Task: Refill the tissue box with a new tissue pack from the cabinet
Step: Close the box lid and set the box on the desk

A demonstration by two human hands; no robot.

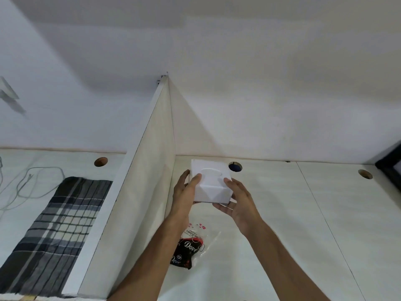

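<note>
Both hands hold the tissue box (210, 183) near the back of the desk (282, 213), close beside the upright divider (149, 161). The left hand (184, 192) wraps its left side, thumb laid on the top next to the oval slot; the right hand (238, 200) cups the near right corner, fingers curled under the bottom edge. Whether the box rests on the desk or is just lifted off it, I cannot tell.

As for progress, I judge it late or very early: no tissue shows through the slot, and no new pack is in sight on the desk. An empty-looking clear wrapper (204, 240) lies nearer than the box, beneath the left forearm, partly over a dark Dove packet (184, 253). That wrapper might be from the refill, in which case only setting the box down remains; but the print is too small to tell. No cabinet is in view.

The box is a plain white cube, matte, stiff-looking, with faceted creases folded into its near face and a smooth rounded slot cut in the top. The desk is pale, faintly grained laminate with round cable holes (235, 166) behind the box. The wrapper is thin, crinkled, glossy film. Beyond the divider lie a soft checked cloth (58, 224) in grey and black and a thin looping cable (32, 183).
</note>
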